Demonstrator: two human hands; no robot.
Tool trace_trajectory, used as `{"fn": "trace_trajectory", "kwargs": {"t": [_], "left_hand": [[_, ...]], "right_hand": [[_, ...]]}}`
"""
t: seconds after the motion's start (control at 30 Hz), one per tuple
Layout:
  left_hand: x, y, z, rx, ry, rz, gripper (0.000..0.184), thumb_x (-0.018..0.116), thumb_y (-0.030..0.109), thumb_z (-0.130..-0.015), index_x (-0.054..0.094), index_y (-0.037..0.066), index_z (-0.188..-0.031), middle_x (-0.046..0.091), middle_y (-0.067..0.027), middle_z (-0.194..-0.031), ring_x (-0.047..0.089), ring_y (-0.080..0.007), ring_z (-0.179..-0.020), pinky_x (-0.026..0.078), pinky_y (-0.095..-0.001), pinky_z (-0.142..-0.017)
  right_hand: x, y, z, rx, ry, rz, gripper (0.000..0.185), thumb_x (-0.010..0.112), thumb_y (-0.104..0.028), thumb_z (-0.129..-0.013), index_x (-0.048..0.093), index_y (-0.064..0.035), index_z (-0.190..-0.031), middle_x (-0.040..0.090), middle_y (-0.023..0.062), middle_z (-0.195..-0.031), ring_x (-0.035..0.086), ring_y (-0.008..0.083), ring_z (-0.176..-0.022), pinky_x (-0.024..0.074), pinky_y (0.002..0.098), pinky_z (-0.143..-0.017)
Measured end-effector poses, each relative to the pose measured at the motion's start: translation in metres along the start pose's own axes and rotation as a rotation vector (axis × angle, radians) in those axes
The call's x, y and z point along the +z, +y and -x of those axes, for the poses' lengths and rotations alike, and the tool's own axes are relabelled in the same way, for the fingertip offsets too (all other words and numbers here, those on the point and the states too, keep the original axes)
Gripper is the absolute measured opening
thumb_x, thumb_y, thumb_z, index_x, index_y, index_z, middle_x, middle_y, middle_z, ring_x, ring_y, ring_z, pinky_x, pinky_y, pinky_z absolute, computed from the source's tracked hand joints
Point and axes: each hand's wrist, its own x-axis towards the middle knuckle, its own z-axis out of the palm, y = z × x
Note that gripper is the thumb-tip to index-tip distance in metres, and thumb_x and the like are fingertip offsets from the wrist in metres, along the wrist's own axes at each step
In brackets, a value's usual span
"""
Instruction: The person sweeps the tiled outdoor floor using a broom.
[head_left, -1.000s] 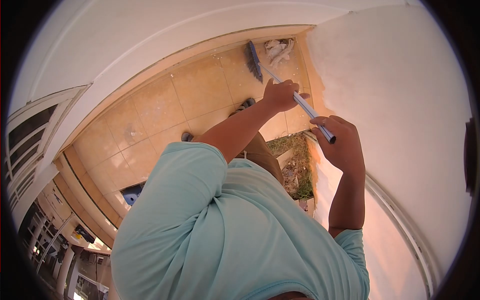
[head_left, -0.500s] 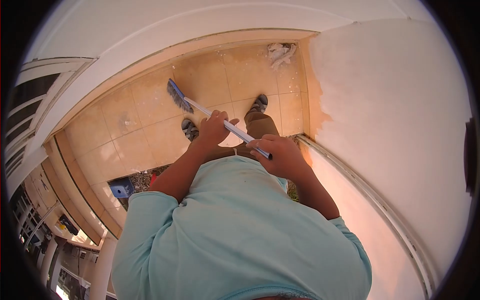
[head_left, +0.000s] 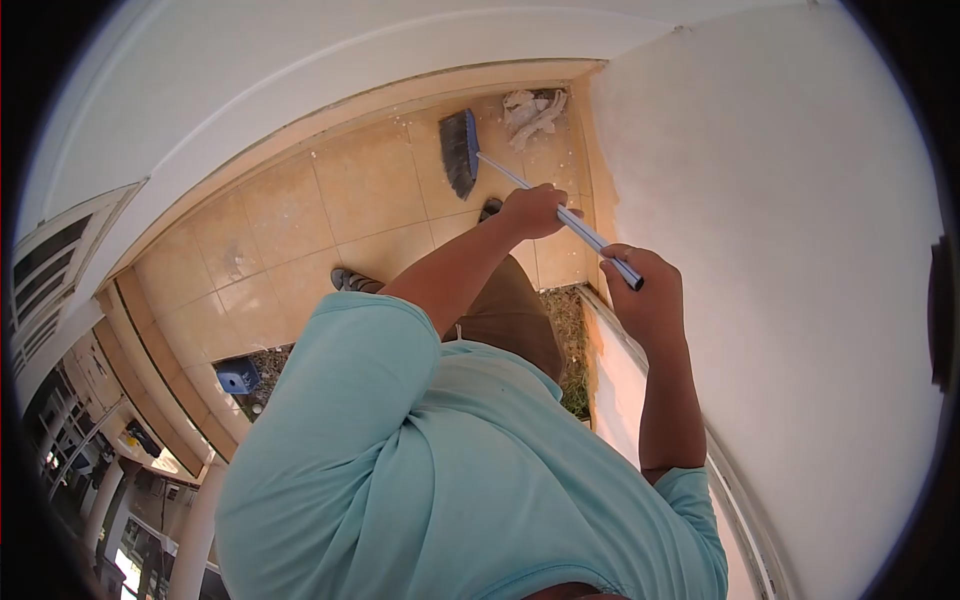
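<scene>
Both my hands are closed around the pale handle [head_left: 592, 235] of a broom. My left hand [head_left: 535, 212] grips it lower down, nearer the head. Up by the dark open end of the handle is my right hand [head_left: 648, 285], fingers wrapped round it. The broom head [head_left: 460, 155], blue with dark bristles, is over the tiled floor, left of a crumpled whitish heap [head_left: 535, 115]. Whether the bristles touch the tiles I cannot tell.
Beige floor tiles [head_left: 370, 185] carry white specks and stains. A white wall [head_left: 760, 200] rises on the right, another along the far side. A blue box-like object [head_left: 238, 376] sits at the left by a gravel strip. My sandalled foot [head_left: 352, 280] stands on the tiles.
The broom head has swung right and away from me, close to the crumpled heap. Both hands have moved right with the handle, and my body has turned.
</scene>
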Motion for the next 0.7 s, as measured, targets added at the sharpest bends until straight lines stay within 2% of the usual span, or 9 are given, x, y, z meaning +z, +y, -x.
{"fn": "trace_trajectory", "kwargs": {"t": [0.07,0.2,0.3,0.37,0.43,0.5,0.57,0.63,0.7], "left_hand": [[-0.002,0.021,-0.020,0.059,0.061,-0.002,0.052,0.055,0.060,-0.093,0.063,0.009,-0.085,0.065,-0.0110,-0.096,0.066,-0.0322,-0.090,0.052,-0.0449,-0.075],[-0.033,0.037,-0.011,0.140,0.067,-0.006,0.051,0.055,0.059,-0.093,0.063,0.009,-0.085,0.065,-0.0093,-0.094,0.066,-0.0317,-0.086,0.051,-0.0453,-0.073],[-0.052,0.031,0.035,0.229,0.162,-0.037,0.045,0.059,0.053,-0.093,0.062,0.009,-0.082,0.065,-0.0096,-0.088,0.066,-0.0323,-0.080,0.051,-0.0451,-0.070],[-0.075,0.015,0.086,0.297,0.260,-0.002,0.035,0.065,0.041,-0.092,0.063,0.009,-0.081,0.065,-0.0111,-0.082,0.066,-0.0333,-0.077,0.050,-0.0451,-0.066],[-0.104,-0.019,0.150,0.266,0.346,0.102,0.024,0.068,0.028,-0.092,0.063,0.007,-0.081,0.065,-0.0126,-0.080,0.066,-0.0336,-0.078,0.052,-0.0436,-0.067],[-0.133,-0.062,0.222,0.191,0.418,0.185,0.020,0.066,0.021,-0.092,0.061,0.004,-0.082,0.068,-0.0141,-0.087,0.066,-0.0343,-0.082,0.053,-0.0427,-0.073],[-0.156,-0.109,0.299,0.159,0.531,0.211,0.020,0.063,0.020,-0.095,0.062,0.002,-0.088,0.069,-0.0153,-0.092,0.067,-0.0309,-0.082,0.054,-0.0397,-0.077],[-0.170,-0.143,0.367,-0.010,0.658,0.379,0.023,0.061,0.024,-0.099,0.065,0.001,-0.096,0.070,-0.0155,-0.095,0.066,-0.0256,-0.084,0.053,-0.0373,-0.079],[-0.186,-0.159,0.428,-0.153,0.745,0.409,0.028,0.061,0.033,-0.097,0.068,0.005,-0.098,0.071,-0.0147,-0.093,0.069,-0.0298,-0.085,0.054,-0.0391,-0.078]], "right_hand": [[-0.012,0.000,-0.004,-0.007,-0.002,0.053,0.016,0.072,-0.011,-0.085,0.073,-0.0069,-0.100,0.069,0.0108,-0.081,0.064,0.0231,-0.062,0.0503,0.0333,-0.060],[-0.014,-0.028,0.004,-0.253,0.020,0.114,0.017,0.072,-0.011,-0.085,0.072,-0.0098,-0.102,0.066,0.0068,-0.074,0.060,0.0220,-0.057,0.0477,0.0337,-0.055],[-0.020,-0.060,0.023,-0.422,-0.037,0.165,0.025,0.078,-0.008,-0.080,0.074,-0.0104,-0.104,0.062,0.0054,-0.069,0.054,0.0156,-0.052,0.0432,0.0287,-0.049],[-0.019,-0.089,0.039,-0.614,-0.181,0.025,0.034,0.080,-0.008,-0.077,0.073,-0.0117,-0.110,0.055,0.0026,-0.064,0.049,0.0124,-0.051,0.0403,0.0273,-0.047],[-0.010,-0.114,0.053,-0.569,-0.228,-0.071,0.040,0.080,-0.006,-0.077,0.072,-0.0128,-0.116,0.050,-0.0001,-0.063,0.043,0.0093,-0.052,0.0376,0.0259,-0.048],[0.016,-0.113,0.044,-0.452,-0.226,-0.202,0.041,0.077,-0.019,-0.084,0.070,-0.0167,-0.124,0.051,0.0014,-0.063,0.046,0.0101,-0.054,0.0400,0.0286,-0.052],[0.055,-0.104,0.020,-0.200,-0.206,-0.169,0.040,0.073,-0.019,-0.086,0.069,-0.0160,-0.126,0.054,0.0020,-0.066,0.047,0.0102,-0.057,0.0424,0.0282,-0.057],[0.102,-0.080,-0.003,-0.097,-0.184,0.088,0.035,0.068,-0.017,-0.089,0.069,-0.0144,-0.124,0.057,0.0040,-0.067,0.053,0.0132,-0.062,0.0468,0.0301,-0.063],[0.155,-0.014,-0.015,-0.015,-0.276,0.320,0.033,0.061,-0.015,-0.093,0.067,-0.0151,-0.126,0.066,0.0071,-0.080,0.062,0.0129,-0.069,0.0513,0.0291,-0.068]]}}
